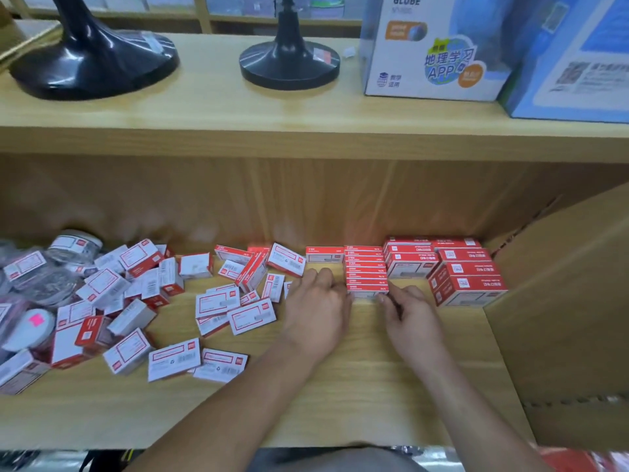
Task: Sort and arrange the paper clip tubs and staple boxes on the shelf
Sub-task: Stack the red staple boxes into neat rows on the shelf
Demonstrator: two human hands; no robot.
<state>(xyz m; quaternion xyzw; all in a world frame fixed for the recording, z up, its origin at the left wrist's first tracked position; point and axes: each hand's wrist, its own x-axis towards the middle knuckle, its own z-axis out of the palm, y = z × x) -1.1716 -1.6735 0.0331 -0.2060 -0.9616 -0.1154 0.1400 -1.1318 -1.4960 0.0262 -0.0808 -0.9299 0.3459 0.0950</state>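
Both bare forearms are stretched forward. The left hand (316,306) is held knuckles-up with fingers curled; the right hand (410,315) is angled inward.
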